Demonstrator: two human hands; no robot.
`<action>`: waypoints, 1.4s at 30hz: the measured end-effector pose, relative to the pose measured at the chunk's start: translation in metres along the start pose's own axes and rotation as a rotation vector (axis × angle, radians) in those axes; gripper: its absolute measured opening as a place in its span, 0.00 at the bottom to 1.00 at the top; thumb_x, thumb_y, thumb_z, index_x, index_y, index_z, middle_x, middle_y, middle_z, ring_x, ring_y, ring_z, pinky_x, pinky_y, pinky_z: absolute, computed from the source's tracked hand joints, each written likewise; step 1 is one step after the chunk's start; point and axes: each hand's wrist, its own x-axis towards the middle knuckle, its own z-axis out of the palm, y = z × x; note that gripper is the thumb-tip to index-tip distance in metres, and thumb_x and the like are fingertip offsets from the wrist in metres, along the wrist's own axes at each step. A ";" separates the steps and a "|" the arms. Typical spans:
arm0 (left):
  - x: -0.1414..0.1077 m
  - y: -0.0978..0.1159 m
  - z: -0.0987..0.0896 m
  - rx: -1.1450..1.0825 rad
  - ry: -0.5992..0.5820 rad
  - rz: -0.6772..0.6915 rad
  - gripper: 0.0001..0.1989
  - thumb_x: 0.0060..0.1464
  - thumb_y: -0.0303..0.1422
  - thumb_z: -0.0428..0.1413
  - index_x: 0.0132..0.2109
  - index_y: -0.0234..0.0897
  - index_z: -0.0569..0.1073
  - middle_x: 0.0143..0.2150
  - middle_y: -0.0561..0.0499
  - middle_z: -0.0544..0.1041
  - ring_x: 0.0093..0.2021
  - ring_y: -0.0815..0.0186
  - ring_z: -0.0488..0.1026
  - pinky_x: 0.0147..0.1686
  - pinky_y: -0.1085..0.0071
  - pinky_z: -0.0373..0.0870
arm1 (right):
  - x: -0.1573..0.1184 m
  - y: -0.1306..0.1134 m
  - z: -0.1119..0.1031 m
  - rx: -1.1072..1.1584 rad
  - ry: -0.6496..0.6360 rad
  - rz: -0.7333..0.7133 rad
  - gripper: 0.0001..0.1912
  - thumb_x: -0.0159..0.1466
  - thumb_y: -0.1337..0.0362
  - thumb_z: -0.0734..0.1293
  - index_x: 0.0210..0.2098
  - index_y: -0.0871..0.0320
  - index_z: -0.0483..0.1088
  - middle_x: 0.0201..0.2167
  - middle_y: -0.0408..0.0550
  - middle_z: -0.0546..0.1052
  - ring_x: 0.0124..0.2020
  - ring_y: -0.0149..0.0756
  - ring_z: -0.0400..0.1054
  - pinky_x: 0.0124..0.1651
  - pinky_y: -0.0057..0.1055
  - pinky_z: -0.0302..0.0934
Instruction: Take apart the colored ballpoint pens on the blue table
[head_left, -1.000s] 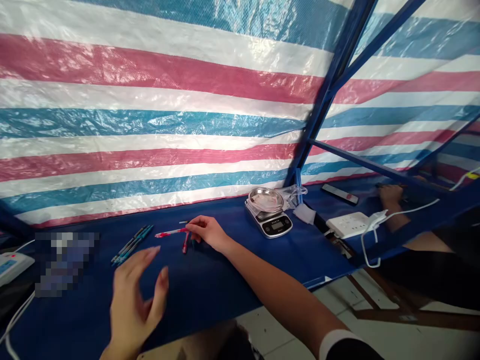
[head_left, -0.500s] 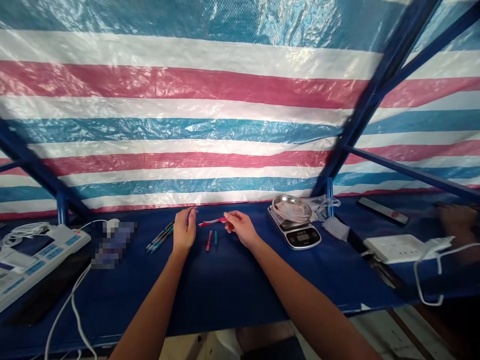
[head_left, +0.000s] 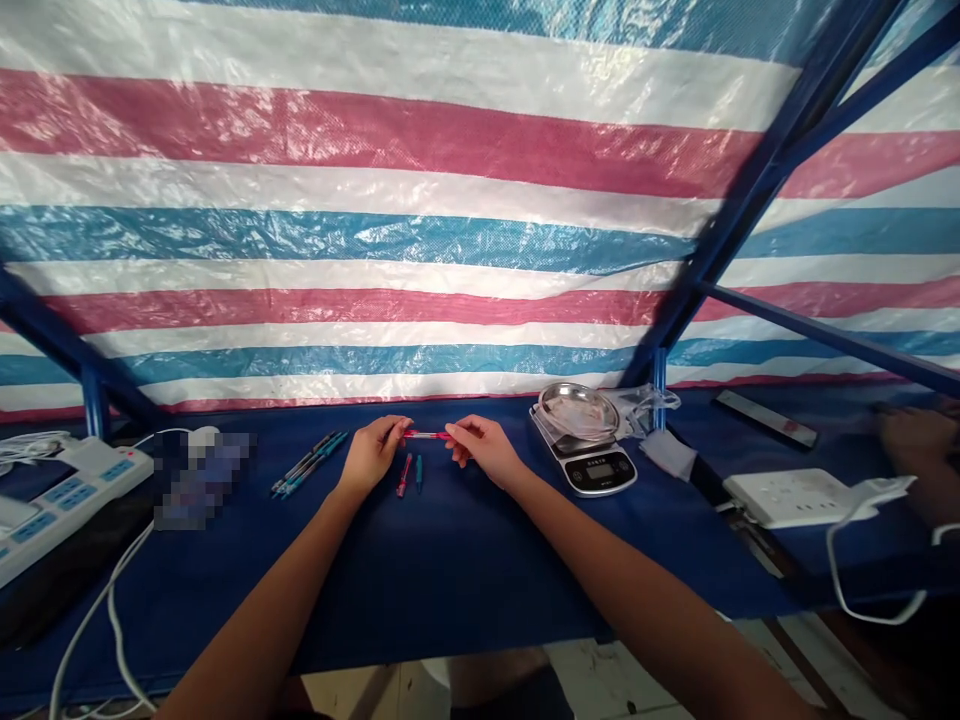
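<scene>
A red pen (head_left: pixel 427 435) is held level between my two hands above the blue tabletop. My left hand (head_left: pixel 375 450) pinches its left end, and my right hand (head_left: pixel 480 447) grips the right end, fingers closed on it. Just below the pen, a short red pen part (head_left: pixel 404 476) and a short teal pen part (head_left: pixel 419 474) lie side by side on the table. Several pens (head_left: pixel 309 464) with dark and teal bodies lie together to the left of my left hand.
A digital scale (head_left: pixel 600 470) with a metal bowl (head_left: pixel 579 411) stands to the right. Power strips (head_left: pixel 71 500) and white cables (head_left: pixel 112 600) lie at left; a white socket block (head_left: pixel 787 497) is at right. Another person's hand (head_left: pixel 916 440) shows at the right edge.
My left hand has closed on the left end of the red pen, where before it was open beside the pens. The camera view has shifted slightly.
</scene>
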 end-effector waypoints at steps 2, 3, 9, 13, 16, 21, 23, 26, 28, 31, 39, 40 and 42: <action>-0.004 0.001 0.000 -0.006 0.022 0.014 0.21 0.73 0.48 0.51 0.49 0.40 0.84 0.37 0.47 0.84 0.38 0.57 0.80 0.44 0.65 0.72 | -0.005 0.002 -0.001 -0.127 -0.010 -0.064 0.22 0.62 0.44 0.77 0.37 0.57 0.75 0.30 0.48 0.82 0.24 0.33 0.72 0.25 0.30 0.64; -0.007 0.001 -0.002 -0.011 0.032 0.015 0.21 0.73 0.48 0.52 0.49 0.39 0.84 0.39 0.47 0.84 0.40 0.57 0.80 0.45 0.65 0.72 | -0.007 0.003 0.000 -0.177 -0.006 -0.088 0.21 0.63 0.45 0.77 0.37 0.57 0.75 0.30 0.47 0.82 0.24 0.33 0.72 0.25 0.30 0.64; -0.026 -0.002 -0.013 -0.036 0.037 -0.105 0.20 0.71 0.50 0.55 0.49 0.41 0.83 0.44 0.48 0.86 0.42 0.57 0.81 0.45 0.66 0.72 | -0.009 0.009 0.004 -0.326 -0.016 -0.182 0.13 0.62 0.54 0.78 0.40 0.55 0.79 0.35 0.46 0.82 0.33 0.37 0.75 0.35 0.32 0.68; -0.032 -0.005 -0.015 -0.037 0.011 -0.171 0.21 0.71 0.52 0.55 0.45 0.42 0.83 0.35 0.52 0.83 0.32 0.61 0.76 0.34 0.68 0.66 | -0.012 0.008 0.004 -0.445 -0.031 -0.274 0.09 0.62 0.61 0.77 0.41 0.54 0.82 0.41 0.46 0.84 0.39 0.38 0.76 0.43 0.34 0.69; -0.032 -0.005 -0.014 -0.050 0.026 -0.190 0.21 0.70 0.53 0.55 0.46 0.42 0.83 0.34 0.52 0.83 0.31 0.62 0.75 0.33 0.68 0.65 | -0.014 0.007 0.003 -0.488 -0.040 -0.331 0.08 0.63 0.63 0.76 0.43 0.53 0.82 0.44 0.46 0.84 0.41 0.39 0.76 0.45 0.35 0.69; -0.033 -0.003 -0.015 -0.082 0.036 -0.183 0.21 0.69 0.53 0.56 0.46 0.41 0.83 0.35 0.51 0.83 0.33 0.61 0.76 0.36 0.68 0.67 | -0.015 0.006 0.004 -0.526 -0.035 -0.395 0.08 0.64 0.63 0.75 0.43 0.53 0.81 0.45 0.47 0.84 0.42 0.39 0.77 0.45 0.34 0.69; -0.033 -0.002 -0.015 -0.111 0.034 -0.163 0.21 0.69 0.52 0.57 0.47 0.41 0.84 0.39 0.50 0.84 0.37 0.60 0.78 0.38 0.68 0.69 | -0.016 0.007 0.005 -0.544 -0.028 -0.392 0.08 0.66 0.60 0.75 0.44 0.53 0.82 0.44 0.47 0.84 0.39 0.38 0.77 0.43 0.34 0.69; -0.033 -0.002 -0.014 -0.132 0.031 -0.164 0.19 0.66 0.52 0.60 0.48 0.42 0.84 0.41 0.50 0.85 0.36 0.61 0.78 0.39 0.68 0.71 | -0.016 0.007 0.006 -0.513 -0.036 -0.314 0.11 0.69 0.55 0.72 0.45 0.54 0.81 0.39 0.47 0.84 0.33 0.37 0.76 0.40 0.33 0.69; -0.033 -0.001 -0.013 -0.143 0.027 -0.177 0.19 0.66 0.52 0.61 0.48 0.42 0.84 0.40 0.50 0.85 0.36 0.61 0.78 0.38 0.68 0.72 | -0.016 0.007 0.006 -0.460 -0.064 -0.240 0.13 0.72 0.53 0.69 0.45 0.54 0.79 0.33 0.45 0.83 0.30 0.36 0.76 0.37 0.33 0.69; -0.032 0.002 -0.012 -0.164 0.015 -0.176 0.19 0.66 0.51 0.61 0.47 0.42 0.84 0.40 0.49 0.85 0.37 0.60 0.79 0.39 0.67 0.73 | -0.017 0.005 0.007 -0.458 -0.074 -0.210 0.15 0.74 0.50 0.67 0.42 0.55 0.78 0.31 0.45 0.82 0.27 0.35 0.74 0.35 0.32 0.67; -0.032 0.003 -0.012 -0.176 0.031 -0.162 0.17 0.66 0.50 0.62 0.48 0.42 0.84 0.42 0.48 0.85 0.40 0.59 0.80 0.43 0.65 0.75 | -0.017 0.001 0.010 -0.456 -0.061 -0.183 0.17 0.72 0.49 0.68 0.45 0.55 0.79 0.32 0.46 0.82 0.28 0.38 0.76 0.37 0.34 0.70; -0.032 0.003 -0.011 -0.182 0.035 -0.160 0.17 0.66 0.50 0.62 0.49 0.42 0.84 0.42 0.48 0.85 0.40 0.59 0.81 0.43 0.65 0.76 | -0.016 0.002 0.010 -0.451 -0.054 -0.181 0.16 0.71 0.49 0.68 0.45 0.55 0.79 0.32 0.47 0.83 0.29 0.38 0.76 0.38 0.34 0.70; -0.032 0.001 -0.011 -0.194 0.040 -0.154 0.17 0.65 0.49 0.63 0.50 0.43 0.84 0.44 0.48 0.86 0.41 0.59 0.81 0.44 0.65 0.76 | -0.015 0.003 0.009 -0.442 -0.044 -0.179 0.16 0.70 0.50 0.69 0.45 0.56 0.79 0.33 0.48 0.83 0.30 0.38 0.77 0.38 0.34 0.71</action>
